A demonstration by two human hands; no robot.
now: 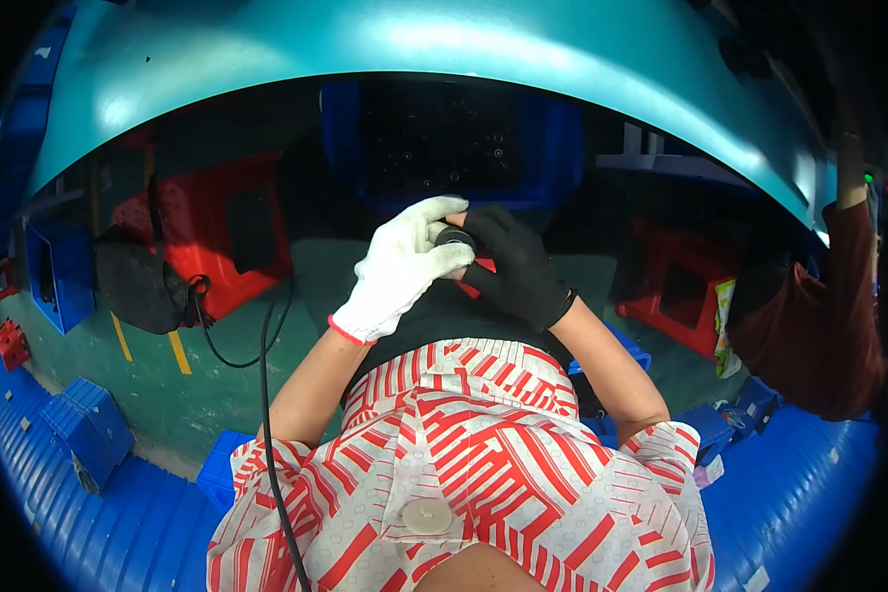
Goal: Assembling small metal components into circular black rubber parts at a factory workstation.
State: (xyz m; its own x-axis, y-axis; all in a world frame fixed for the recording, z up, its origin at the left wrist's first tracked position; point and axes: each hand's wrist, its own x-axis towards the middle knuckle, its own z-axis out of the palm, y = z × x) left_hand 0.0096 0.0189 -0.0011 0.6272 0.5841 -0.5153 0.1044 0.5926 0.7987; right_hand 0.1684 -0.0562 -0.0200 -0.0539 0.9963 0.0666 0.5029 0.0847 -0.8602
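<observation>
In front of my waist, my two gloved hands meet around a small black round part [453, 238] that looks like a ring or cap. My left hand [397, 266], in a white knit glove with a red cuff, has its thumb and fingers curled about the part. From the other side my right hand [523, 268], in a black glove with bare fingertips, closes on the same part. Its fingers partly cover the piece, so its full shape is hidden. A bit of red shows just under the right fingers; I cannot make out what it belongs to.
Beyond my hands stands a blue bin [340, 148] with several small dark round pieces, below the teal tabletop [266, 54]. Red stools [192, 212] stand at left and right. A black cable [265, 395] hangs at my left. Another person's dark red sleeve [829, 326] is at right.
</observation>
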